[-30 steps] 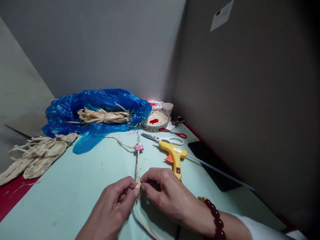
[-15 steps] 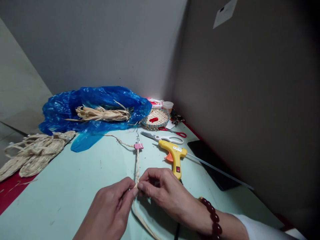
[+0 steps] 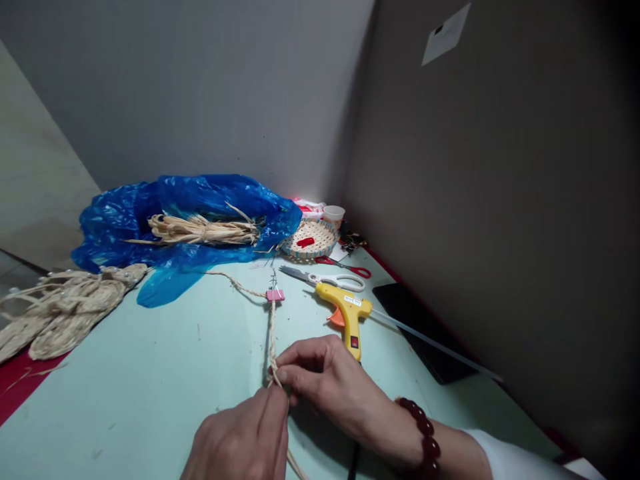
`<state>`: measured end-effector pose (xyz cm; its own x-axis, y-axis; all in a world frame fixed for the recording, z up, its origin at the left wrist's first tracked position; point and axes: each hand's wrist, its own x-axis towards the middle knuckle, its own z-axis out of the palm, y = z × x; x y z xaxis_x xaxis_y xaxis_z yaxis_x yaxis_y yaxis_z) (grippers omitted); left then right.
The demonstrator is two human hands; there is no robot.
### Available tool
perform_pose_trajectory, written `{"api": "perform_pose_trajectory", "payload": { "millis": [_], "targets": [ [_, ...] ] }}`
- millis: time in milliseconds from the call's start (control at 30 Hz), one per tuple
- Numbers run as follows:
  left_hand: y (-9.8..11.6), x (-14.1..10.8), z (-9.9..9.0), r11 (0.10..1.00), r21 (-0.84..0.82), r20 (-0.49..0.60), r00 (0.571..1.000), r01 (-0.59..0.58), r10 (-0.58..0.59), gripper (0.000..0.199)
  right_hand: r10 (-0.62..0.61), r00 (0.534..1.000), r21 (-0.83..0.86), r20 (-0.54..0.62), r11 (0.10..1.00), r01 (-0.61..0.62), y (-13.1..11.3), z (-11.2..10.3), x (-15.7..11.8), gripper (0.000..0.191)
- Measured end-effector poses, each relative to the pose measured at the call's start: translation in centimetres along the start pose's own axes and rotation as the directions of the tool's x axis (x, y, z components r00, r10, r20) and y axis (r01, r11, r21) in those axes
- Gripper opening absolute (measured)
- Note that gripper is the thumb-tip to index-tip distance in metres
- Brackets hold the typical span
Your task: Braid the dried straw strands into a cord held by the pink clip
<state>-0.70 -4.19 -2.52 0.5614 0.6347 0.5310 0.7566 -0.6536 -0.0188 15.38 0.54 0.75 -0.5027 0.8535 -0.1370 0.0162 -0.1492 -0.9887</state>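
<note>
A thin braid of pale straw-like fibre (image 3: pixel 273 330) runs toward me from a pink binder clip (image 3: pixel 275 295). At its near end my right hand (image 3: pixel 330 387) pinches the strands between thumb and forefinger. Just below, my left hand (image 3: pixel 245 430) is closed with its fingers pressed together at the strands; its back hides most of what it grips. Loose strands (image 3: pixel 296 465) trail below the hands. Beyond the clip, a thinner braided cord (image 3: pixel 235 283) curves left toward the blue bag.
A yellow glue gun (image 3: pixel 345 307) lies right of the braid, near white-handled scissors (image 3: pixel 340 280) and red-handled scissors (image 3: pixel 350 268). Behind are a round woven basket (image 3: pixel 320 233) and a blue plastic bag (image 3: pixel 120 220) holding a fibre bundle (image 3: pixel 200 230). Woven sandals (image 3: pixel 75 307) lie left.
My left hand has moved right and down, turning its back up below the right hand. My right hand stays at the braid's end. The view has shifted slightly.
</note>
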Motion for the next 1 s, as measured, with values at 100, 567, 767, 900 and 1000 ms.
{"api": "perform_pose_trajectory", "payload": {
  "millis": [100,567,767,900,1000],
  "targets": [
    [0.2,0.1,0.2,0.988,0.122,-0.043,0.994,-0.094,0.100,0.019,0.036,0.999,0.131,0.000,0.991,-0.036,-0.1,0.0,0.0,0.009],
    [-2.4,2.9,-1.9,0.047,-0.664,0.665,0.618,0.746,-0.420,0.025,-0.011,1.000,0.059,0.018,0.998,0.009,0.0,0.0,-0.3,0.020],
    [-2.3,3.0,-1.3,-0.166,-0.692,0.707,0.613,0.703,-0.351,0.029,-0.075,0.997,-0.121,-0.003,0.990,0.075,0.2,-0.4,-0.2,0.016],
    [-2.5,3.1,-1.3,-0.211,-0.690,0.713,0.603,0.692,-0.357,0.026,-0.105,0.994,-0.149,-0.009,0.984,0.103,0.5,-0.4,-0.3,0.014],
    [-2.4,3.1,-1.2,-0.198,-0.682,0.710,0.575,0.704,-0.406,0.027,-0.170,0.984,-0.273,-0.043,0.950,0.153,1.0,-0.3,-0.5,0.015]
  ]
}}
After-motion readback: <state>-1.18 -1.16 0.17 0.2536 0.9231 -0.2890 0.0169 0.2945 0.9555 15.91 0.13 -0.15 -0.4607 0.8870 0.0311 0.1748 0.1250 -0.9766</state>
